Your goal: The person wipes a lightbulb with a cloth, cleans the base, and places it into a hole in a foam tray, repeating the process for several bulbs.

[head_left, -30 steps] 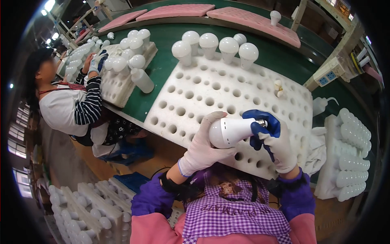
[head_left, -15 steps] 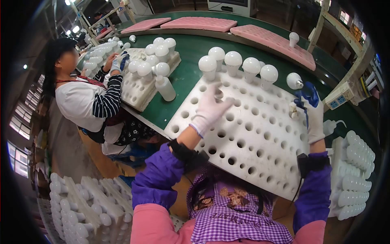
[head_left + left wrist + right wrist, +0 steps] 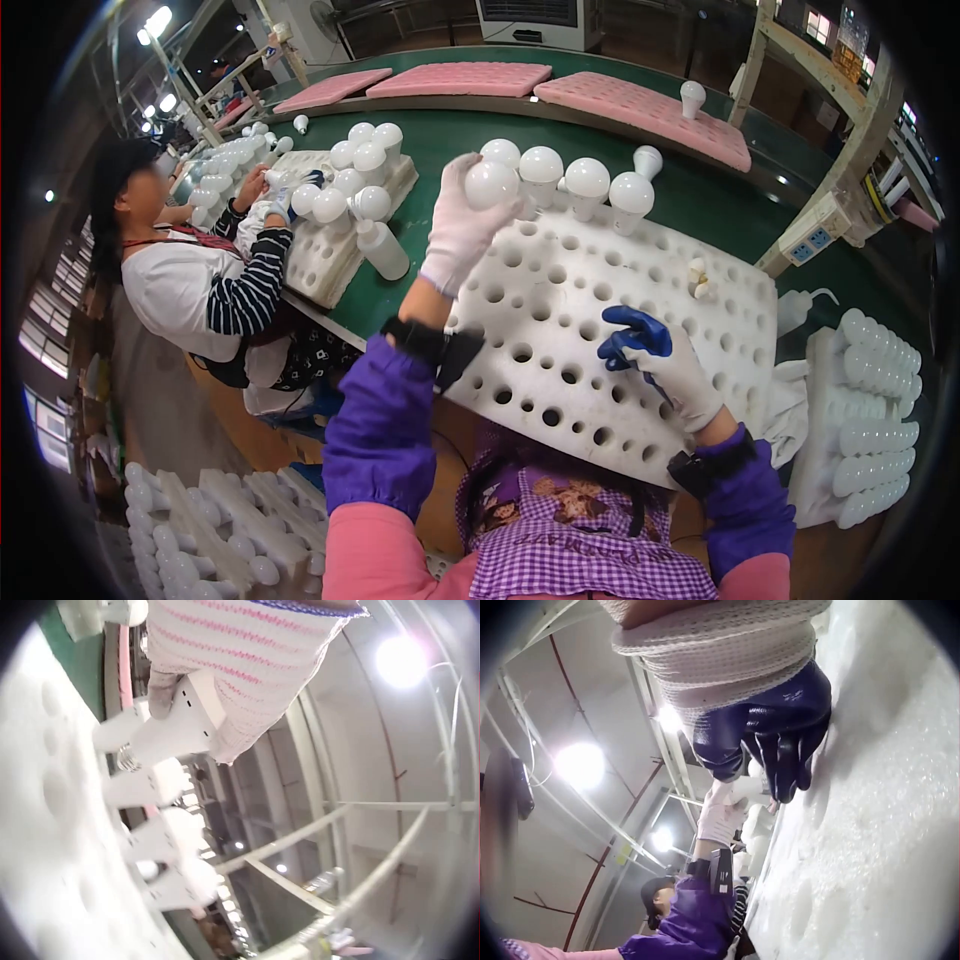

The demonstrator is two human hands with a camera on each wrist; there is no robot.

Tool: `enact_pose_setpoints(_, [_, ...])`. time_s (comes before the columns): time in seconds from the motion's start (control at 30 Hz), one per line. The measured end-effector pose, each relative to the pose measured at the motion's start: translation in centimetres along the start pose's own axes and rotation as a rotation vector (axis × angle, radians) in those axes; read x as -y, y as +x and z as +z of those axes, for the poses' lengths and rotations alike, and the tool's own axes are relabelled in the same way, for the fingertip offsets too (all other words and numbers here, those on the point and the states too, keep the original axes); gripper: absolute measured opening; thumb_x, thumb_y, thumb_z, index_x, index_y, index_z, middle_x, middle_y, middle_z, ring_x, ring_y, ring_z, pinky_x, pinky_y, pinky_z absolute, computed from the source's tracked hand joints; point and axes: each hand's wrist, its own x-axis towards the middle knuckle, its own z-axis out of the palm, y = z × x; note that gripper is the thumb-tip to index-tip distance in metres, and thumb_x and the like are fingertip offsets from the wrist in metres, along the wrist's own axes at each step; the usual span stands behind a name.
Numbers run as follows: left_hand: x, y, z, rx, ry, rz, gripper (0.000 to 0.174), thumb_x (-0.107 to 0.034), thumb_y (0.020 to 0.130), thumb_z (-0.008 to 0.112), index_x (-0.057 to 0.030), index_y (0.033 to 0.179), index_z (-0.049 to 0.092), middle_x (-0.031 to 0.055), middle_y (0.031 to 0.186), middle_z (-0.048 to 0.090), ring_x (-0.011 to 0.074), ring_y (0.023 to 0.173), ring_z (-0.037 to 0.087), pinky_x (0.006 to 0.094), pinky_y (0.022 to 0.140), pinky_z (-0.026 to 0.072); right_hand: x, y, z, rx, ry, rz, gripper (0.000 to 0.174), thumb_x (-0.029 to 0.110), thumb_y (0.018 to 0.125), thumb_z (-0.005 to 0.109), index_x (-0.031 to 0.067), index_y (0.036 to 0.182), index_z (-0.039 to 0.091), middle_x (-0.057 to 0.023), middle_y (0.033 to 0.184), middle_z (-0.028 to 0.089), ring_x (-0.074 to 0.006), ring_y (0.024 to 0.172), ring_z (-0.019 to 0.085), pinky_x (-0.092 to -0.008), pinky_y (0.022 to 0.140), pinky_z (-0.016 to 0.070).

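At the back left corner of a white foam board (image 3: 540, 355) with rows of holes, my gloved left hand (image 3: 460, 225) grips an LED bulb (image 3: 491, 186) by its round white head. In the left wrist view, this bulb's white body (image 3: 169, 735) points down toward the board and its metal screw base is uncovered. Several more bulbs (image 3: 587, 186) stand head up along the board's back edge. My right hand (image 3: 665, 365), in a white glove with blue-coated fingers, hovers low over the board's right half. Nothing is in it, and its fingers are loosely bent.
One bulb (image 3: 648, 160) lies tilted behind the row. Small pale pieces (image 3: 698, 278) sit on the board's right part. Racks of bulbs stand right (image 3: 870, 430) and lower left (image 3: 200, 530). A white bottle (image 3: 382, 250) and another person (image 3: 190, 270) are left. Pink foam trays (image 3: 640, 110) line the back.
Both hands held a bulb before the board. Then my right hand was near a loose bulb at back right; now it is back over the board, without one. My left hand moved back left and gripped a bulb.
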Motion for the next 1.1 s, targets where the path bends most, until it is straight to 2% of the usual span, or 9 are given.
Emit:
enact_pose_setpoints(0.17, [-3.6,-11.0,1.4,0.206,-0.602,-0.185,0.082,-0.019,0.071,0.081,-0.0033,0.133,0.03,0.0118,0.119,0.047,0.0241,0.108,0.055,0.0379,0.083,0.0543,1.0,-0.1,2.1,0.087,0.285,-0.133,0.045,0.025,0.092,0.059,-0.0033,0.126,0.049,-0.0102,0.09,0.063,-0.0157,0.075,0.063,-0.0264,0.068,0.0515])
enact_pose_setpoints(0.3, [-3.3,-15.6,1.7,0.194,-0.615,-0.301,0.089,-0.022,0.066,0.085,-0.0034,0.133,0.028,0.0108,0.119,0.044,0.0194,0.109,0.051,0.0313,0.087,0.05,2.2,-1.5,4.2,-0.022,0.2,-0.015,0.036,0.02,0.091,0.06,-0.0023,0.118,0.056,-0.004,0.076,0.06,-0.0083,0.058,0.055,-0.0213,0.052,0.0416])
enact_pose_setpoints(0.47, [-3.9,-17.3,0.8,0.332,-0.533,-0.359,0.081,-0.015,0.068,0.082,-0.0048,0.131,0.033,0.0108,0.115,0.046,0.0179,0.102,0.055,0.0305,0.085,0.0501,1.9,-3.4,4.4,-0.05,0.172,0.011,0.029,0.009,0.088,0.061,-0.0019,0.115,0.059,-0.0017,0.073,0.057,-0.0072,0.054,0.052,-0.0206,0.048,0.0393])
enact_pose_setpoints(0.53, [-3.8,-17.6,1.0,0.325,-0.508,-0.364,0.083,-0.009,0.063,0.081,-0.0043,0.131,0.033,0.0113,0.11,0.051,0.0182,0.091,0.059,0.0301,0.069,0.054,1.9,-3.8,4.6,-0.079,0.119,0.004,0.031,0.005,0.086,0.062,-0.0023,0.115,0.058,-0.0024,0.076,0.058,-0.0064,0.055,0.051,-0.0205,0.049,0.0394])
enact_pose_setpoints(0.67, [-3.4,-18.3,1.1,0.385,-0.507,-0.365,0.072,-0.01,0.07,0.077,-0.0053,0.129,0.036,0.011,0.111,0.051,0.0166,0.093,0.059,0.0292,0.077,0.0533,1.4,-4.5,4.3,-0.06,0.006,-0.064,0.036,-0.001,0.081,0.065,-0.0028,0.116,0.057,-0.0038,0.095,0.062,-0.0062,0.07,0.055,-0.0204,0.062,0.0461])
enact_pose_setpoints(0.73, [-4.4,-18.4,0.9,0.375,-0.642,-0.542,0.071,-0.01,0.07,0.076,-0.0039,0.129,0.038,0.0102,0.108,0.053,0.0151,0.087,0.061,0.0267,0.069,0.0547,1.3,-5.0,3.9,-0.02,-0.024,-0.041,0.036,0.0,0.081,0.067,-0.0027,0.116,0.057,-0.0055,0.108,0.062,-0.0071,0.081,0.056,-0.0207,0.07,0.0487])
enact_pose_setpoints(0.83, [-4.2,-18.7,1.2,0.353,-0.631,-0.528,0.075,-0.015,0.067,0.077,-0.0034,0.129,0.036,0.0138,0.103,0.056,0.0208,0.073,0.063,0.026,0.056,0.0517,0.4,-5.1,3.5,-0.019,-0.004,-0.143,0.042,0.002,0.078,0.071,-0.0028,0.117,0.056,-0.0107,0.118,0.06,-0.0111,0.095,0.057,-0.024,0.081,0.0508])
enact_pose_setpoints(0.97, [-4.1,-18.3,0.7,0.46,-0.823,-0.691,0.063,-0.016,0.074,0.072,-0.001,0.127,0.04,0.0132,0.094,0.06,0.017,0.065,0.062,0.0242,0.05,0.0513,0.4,-5.6,3.2,-0.001,-0.167,-0.238,0.048,0.008,0.075,0.076,-0.0029,0.117,0.056,-0.0115,0.117,0.061,-0.0138,0.098,0.058,-0.0256,0.081,0.0512])
enact_pose_setpoints(1.1, [-2.9,-18.5,0.4,0.545,-0.979,-0.781,0.07,-0.016,0.072,0.074,-0.0025,0.13,0.036,0.0145,0.098,0.059,0.0184,0.068,0.063,0.024,0.051,0.0512,0.3,-5.6,2.2,0.077,-0.448,-0.333,0.051,0.005,0.072,0.077,-0.0033,0.118,0.056,-0.0106,0.114,0.062,-0.0141,0.094,0.06,-0.025,0.075,0.0522])
